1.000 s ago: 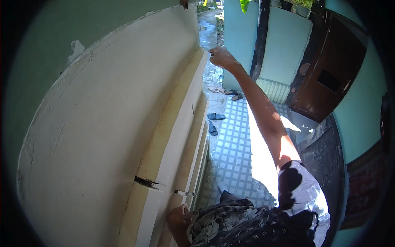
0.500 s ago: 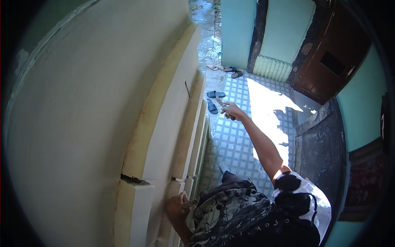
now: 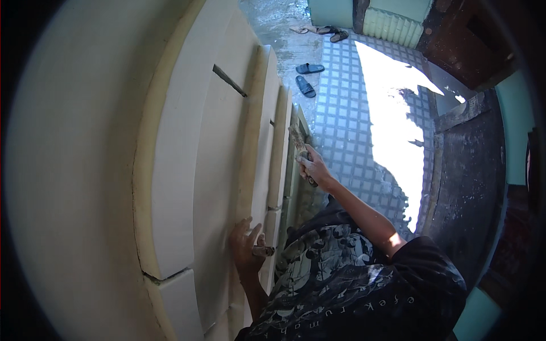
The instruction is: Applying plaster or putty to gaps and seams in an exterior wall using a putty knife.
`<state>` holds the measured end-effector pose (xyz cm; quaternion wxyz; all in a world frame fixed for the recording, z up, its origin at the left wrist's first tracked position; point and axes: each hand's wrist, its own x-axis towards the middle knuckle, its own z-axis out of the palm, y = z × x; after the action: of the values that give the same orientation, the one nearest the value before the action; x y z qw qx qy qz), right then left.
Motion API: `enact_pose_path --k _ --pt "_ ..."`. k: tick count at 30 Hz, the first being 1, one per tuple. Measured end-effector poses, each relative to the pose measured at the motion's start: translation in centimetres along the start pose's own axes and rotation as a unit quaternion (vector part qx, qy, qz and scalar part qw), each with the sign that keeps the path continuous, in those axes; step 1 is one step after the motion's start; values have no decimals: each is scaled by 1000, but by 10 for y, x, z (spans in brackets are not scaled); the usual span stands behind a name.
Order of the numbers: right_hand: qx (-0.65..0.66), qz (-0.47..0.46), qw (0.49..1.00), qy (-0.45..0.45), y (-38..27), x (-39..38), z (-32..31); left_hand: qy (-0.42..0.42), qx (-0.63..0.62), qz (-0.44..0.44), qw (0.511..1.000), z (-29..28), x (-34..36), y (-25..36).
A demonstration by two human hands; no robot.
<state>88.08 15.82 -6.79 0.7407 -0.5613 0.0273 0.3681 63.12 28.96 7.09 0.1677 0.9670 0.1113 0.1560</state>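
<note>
My right hand [image 3: 314,168] grips a worn brush [image 3: 297,140] whose bristle end points up along the edge of the cream moulded wall [image 3: 222,148]. My left hand [image 3: 245,244] rests flat against a lower step of the same moulding, and a small stub [image 3: 263,250] sticks out between its fingers. The moulding runs in several stepped bands with a dark gap [image 3: 228,79] higher up. My dark patterned shirt [image 3: 352,284] fills the lower middle of the view.
Below lies a tiled floor [image 3: 335,102] with a bright sun patch [image 3: 392,108]. A pair of dark slippers [image 3: 306,78] lies on it, more footwear [image 3: 324,31] farther off. A brown wooden door [image 3: 460,40] and teal walls stand at the right.
My right hand has come down from the top of the moulding to its lower edge, near my chest. The view has tilted down toward the floor. My left hand stays on the moulding.
</note>
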Motion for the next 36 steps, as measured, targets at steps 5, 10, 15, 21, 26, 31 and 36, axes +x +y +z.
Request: enact_pose_path --k 5,10,15,21,26,31,36 --pt "-18 -50 997 -65 53 -17 29 -50 -12 -47 998 2 11 4" --pt "-44 -5 996 -76 70 -40 45 -15 -98 -33 995 -2 11 3" --pt "-101 -1 990 -96 86 -68 42 10 -133 -24 991 2 3 -4" --pt "-110 7 990 -93 91 -114 62 6 -146 -42 988 4 -4 -8" --pt "-26 -96 986 -134 137 -147 89 74 -263 -128 953 4 -2 -2" --pt "-1 -69 982 -177 134 -186 116 72 -234 -130 961 3 -6 5" --pt "9 -122 988 -94 132 -190 140 67 -153 -86 982 6 -8 7"
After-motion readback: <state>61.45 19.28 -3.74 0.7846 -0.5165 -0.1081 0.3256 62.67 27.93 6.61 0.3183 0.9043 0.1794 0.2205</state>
